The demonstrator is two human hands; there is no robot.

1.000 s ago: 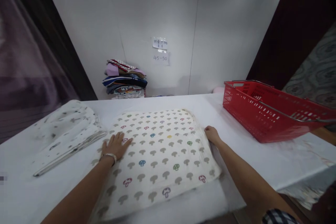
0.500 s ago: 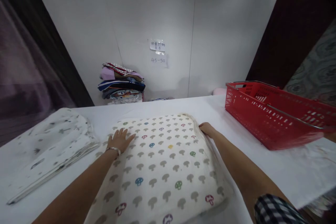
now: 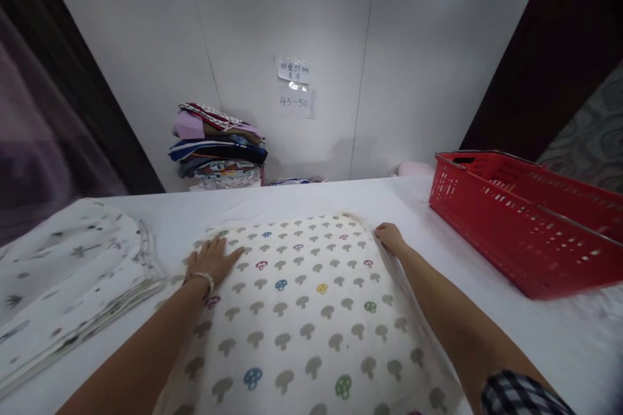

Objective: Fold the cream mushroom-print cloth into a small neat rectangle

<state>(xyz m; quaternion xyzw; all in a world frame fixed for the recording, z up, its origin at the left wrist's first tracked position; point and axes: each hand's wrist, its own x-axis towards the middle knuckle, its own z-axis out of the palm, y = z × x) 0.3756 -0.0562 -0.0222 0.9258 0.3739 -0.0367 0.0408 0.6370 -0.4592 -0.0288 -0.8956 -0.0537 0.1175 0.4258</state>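
A white cloth with a mushroom print (image 3: 302, 298) lies folded in layers on the white table in front of me. My left hand (image 3: 211, 262) rests flat on its left part, fingers spread, a bracelet at the wrist. At the cloth's far right edge, my right hand (image 3: 389, 238) has its fingers closed together on the border. The fingertips there are partly hidden, but they appear to grip the edge of the cloth.
Another folded white printed cloth (image 3: 73, 272) lies to the left. A red plastic basket (image 3: 491, 227) stands at the right. Behind the table's far edge are a pile of folded clothes (image 3: 219, 149) and a wall with paper signs (image 3: 294, 100).
The view has shifted closer, so the mushroom cloth's near part now reaches past the bottom of the picture. Both hands keep nearly the same places on the cloth.
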